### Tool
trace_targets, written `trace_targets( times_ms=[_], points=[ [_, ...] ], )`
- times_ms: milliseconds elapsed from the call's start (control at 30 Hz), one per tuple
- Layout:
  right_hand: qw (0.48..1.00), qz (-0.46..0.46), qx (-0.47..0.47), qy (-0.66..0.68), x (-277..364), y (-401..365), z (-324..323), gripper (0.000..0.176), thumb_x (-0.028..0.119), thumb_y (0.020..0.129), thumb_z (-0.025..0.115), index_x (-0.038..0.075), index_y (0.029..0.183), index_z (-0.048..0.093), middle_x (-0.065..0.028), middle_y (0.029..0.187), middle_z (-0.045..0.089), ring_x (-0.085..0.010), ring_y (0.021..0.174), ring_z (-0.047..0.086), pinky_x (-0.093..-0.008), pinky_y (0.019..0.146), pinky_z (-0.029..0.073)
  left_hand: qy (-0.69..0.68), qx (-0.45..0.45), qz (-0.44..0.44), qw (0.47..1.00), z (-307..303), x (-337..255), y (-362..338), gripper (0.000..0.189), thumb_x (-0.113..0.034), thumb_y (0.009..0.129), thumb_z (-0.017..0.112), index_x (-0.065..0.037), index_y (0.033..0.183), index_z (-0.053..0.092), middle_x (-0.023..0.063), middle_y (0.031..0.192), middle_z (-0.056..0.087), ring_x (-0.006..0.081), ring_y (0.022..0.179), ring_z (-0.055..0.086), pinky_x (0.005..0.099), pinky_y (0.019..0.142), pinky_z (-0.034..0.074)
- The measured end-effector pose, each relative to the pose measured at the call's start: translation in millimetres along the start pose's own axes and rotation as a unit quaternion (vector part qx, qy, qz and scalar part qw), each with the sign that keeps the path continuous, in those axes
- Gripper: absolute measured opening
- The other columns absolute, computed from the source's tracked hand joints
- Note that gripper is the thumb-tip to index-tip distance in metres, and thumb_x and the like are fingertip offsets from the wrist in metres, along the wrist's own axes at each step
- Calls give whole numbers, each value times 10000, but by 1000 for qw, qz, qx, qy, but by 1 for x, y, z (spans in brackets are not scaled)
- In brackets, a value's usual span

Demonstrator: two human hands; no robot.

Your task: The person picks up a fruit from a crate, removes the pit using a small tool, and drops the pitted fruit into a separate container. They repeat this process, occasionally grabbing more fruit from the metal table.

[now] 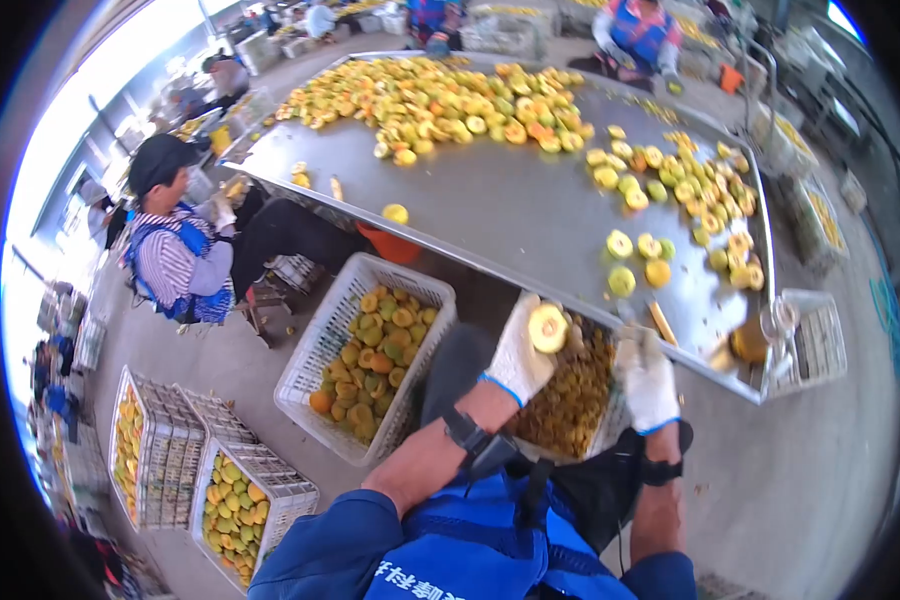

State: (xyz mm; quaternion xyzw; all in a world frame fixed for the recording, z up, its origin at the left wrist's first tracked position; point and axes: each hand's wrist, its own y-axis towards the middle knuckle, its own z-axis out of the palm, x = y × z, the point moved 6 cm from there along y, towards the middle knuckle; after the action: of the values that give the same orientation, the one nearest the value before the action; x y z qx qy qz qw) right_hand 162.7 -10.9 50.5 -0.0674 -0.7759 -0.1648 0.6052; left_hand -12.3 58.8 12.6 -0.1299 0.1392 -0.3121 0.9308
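Note:
My left hand (523,352), in a white knit glove, grips a halved yellow peach (548,328) with its cut face turned up. My right hand (646,380), also gloved, is at the near edge of the metal table (510,210). Its fingers are bent together; whatever they may hold is hidden. Below and between both hands, a crate holds many brown peach pits (573,395). On the table just beyond my right hand lies a stick-like wooden handle (662,323). Several cut peaches (622,280) rest further in.
A large heap of peach halves (450,105) covers the table's far side, with another pile (695,185) at the right. A white crate of peaches (365,270) stands by my left leg. More crates (260,470) are lower left. A co-worker (185,235) sits at the left.

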Motion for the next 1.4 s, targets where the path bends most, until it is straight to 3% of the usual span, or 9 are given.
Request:
trace_targets(
  times_ms=[67,133,200,367,567,633,700,1167,1400],
  points=[
    [984,77,75,-139,51,-23,28,173,143,1008,582,13,1112,630,-147,913,701,-181,825,670,-327,773,527,18,3,1,1000,1,1,-1,393,-431,1008,531,-53,1015,639,137,936,668,317,874,656,477,803,565],
    [996,24,64,-53,50,-36,50,219,216,1027,579,3,1068,605,-154,764,620,-175,709,590,-366,682,498,8,-40,35,999,-7,1,5,390,-433,1010,531,-60,1028,644,138,942,672,327,872,658,475,825,555],
    [994,23,54,-90,45,-40,58,249,191,971,635,-19,1097,590,-288,881,665,-446,855,686,-451,702,519,46,-3,23,999,-4,4,-2,388,-430,1014,527,-62,1041,647,137,955,677,332,896,656,470,851,545],
    [984,33,58,-166,30,-42,69,410,216,950,625,40,1304,518,-319,932,677,-514,871,658,-538,701,537,40,-13,31,999,-6,5,-5,396,-427,1015,522,-55,1050,655,145,946,681,337,909,655,470,854,538],
    [979,36,63,-190,15,-47,78,547,266,968,585,9,1420,417,-342,897,664,-526,818,653,-574,678,530,61,-4,40,997,-11,8,-4,401,-428,1011,525,-53,1070,654,145,949,683,331,886,656,461,852,540],
    [977,41,62,-198,15,-47,80,556,277,971,578,-13,1414,410,-345,887,662,-529,801,653,-580,667,527,94,-44,75,992,-6,7,-8,406,-451,1050,463,-75,1101,610,123,945,664,282,799,673,303,569,566],
    [971,69,80,-216,14,-47,81,524,224,995,579,-26,1431,432,-317,934,670,-492,893,662,-488,687,539,92,-45,78,992,-6,7,-9,391,-431,1051,460,-73,1112,604,123,945,660,281,802,673,319,586,573],
    [978,26,103,-178,18,-57,88,322,195,978,595,-52,1178,547,-306,776,639,-498,739,639,-538,584,483,204,-29,112,972,0,2,-17,334,-368,1001,509,-65,1065,634,108,930,679,254,754,667,382,691,576],
    [981,-2,114,-154,19,-60,87,235,193,991,584,-26,1077,576,-251,708,625,-455,664,641,-494,559,472,289,1,184,940,21,-7,-28,323,-251,996,480,35,999,630,148,852,653,249,610,635,348,563,542]
  ],
)
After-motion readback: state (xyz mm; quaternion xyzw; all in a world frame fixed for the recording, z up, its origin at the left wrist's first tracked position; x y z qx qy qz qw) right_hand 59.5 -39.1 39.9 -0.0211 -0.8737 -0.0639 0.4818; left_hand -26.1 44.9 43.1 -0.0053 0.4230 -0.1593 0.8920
